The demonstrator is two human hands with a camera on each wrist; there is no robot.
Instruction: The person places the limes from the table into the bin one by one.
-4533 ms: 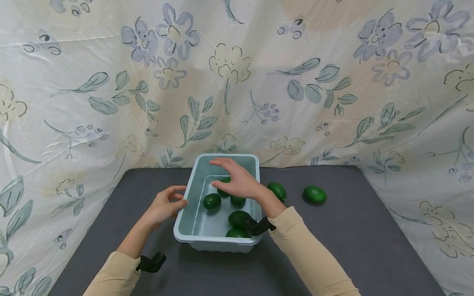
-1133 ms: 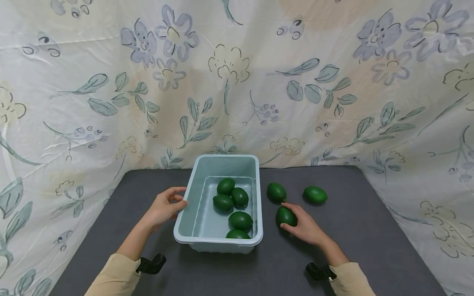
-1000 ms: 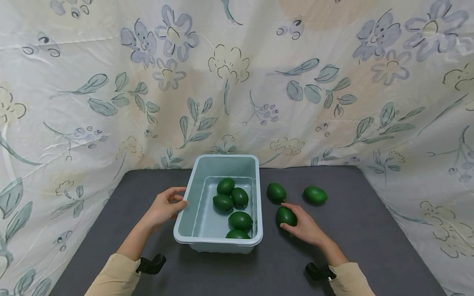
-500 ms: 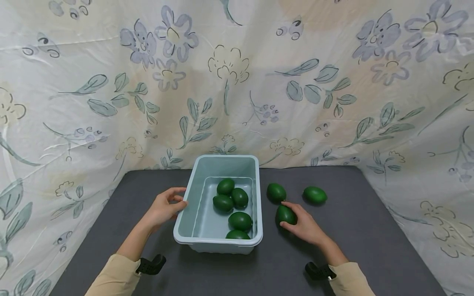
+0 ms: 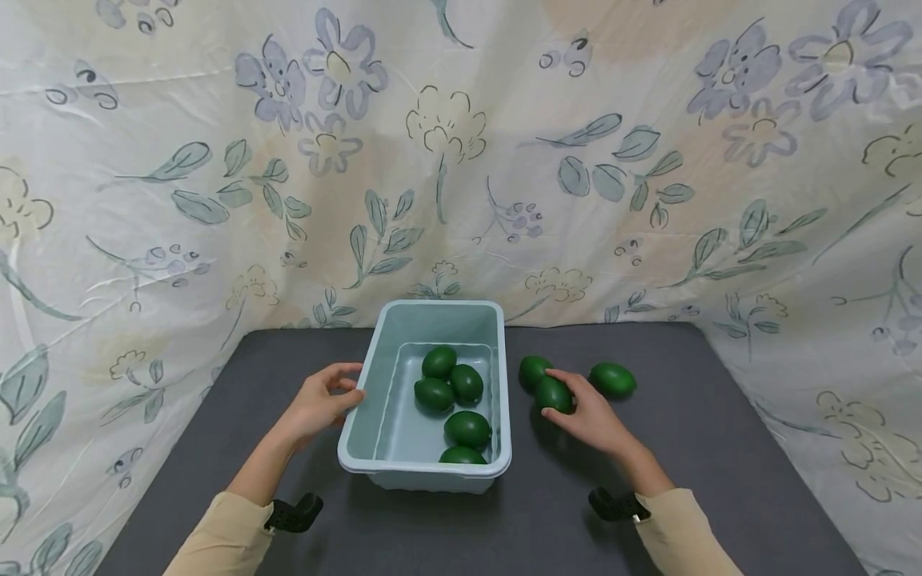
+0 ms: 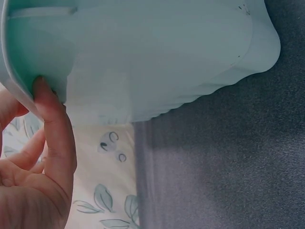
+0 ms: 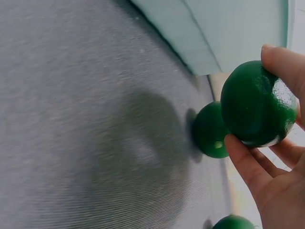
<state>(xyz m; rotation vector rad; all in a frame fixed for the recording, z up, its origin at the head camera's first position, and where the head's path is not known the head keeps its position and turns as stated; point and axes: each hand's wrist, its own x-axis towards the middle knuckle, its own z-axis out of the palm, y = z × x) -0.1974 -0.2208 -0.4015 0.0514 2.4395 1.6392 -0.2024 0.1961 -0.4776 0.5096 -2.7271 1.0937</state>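
Observation:
My left hand [image 5: 322,404] pinches the left rim of a pale blue-green plastic tub [image 5: 425,466]; in the left wrist view the thumb [image 6: 57,138] and fingers lie on either side of the tub's edge. Several dark green limes [image 5: 467,430] lie inside the tub. To the right of it, my right hand [image 5: 592,420] grips a glossy lime [image 7: 255,105] between thumb and fingers. This lime is raised off the table, with its shadow below in the right wrist view. Just behind it, another lime [image 7: 209,130] sits on the table.
A further lime [image 5: 612,380] rests on the dark grey table [image 5: 684,448], right of the held one. A flowered cloth [image 5: 504,200] hangs behind the table and along both sides. Each wrist bears a black band [image 5: 295,514].
The right hand has lifted the lime from the table and moved it slightly away from me, so it now overlaps the lime behind. The left hand and the tub have stayed put.

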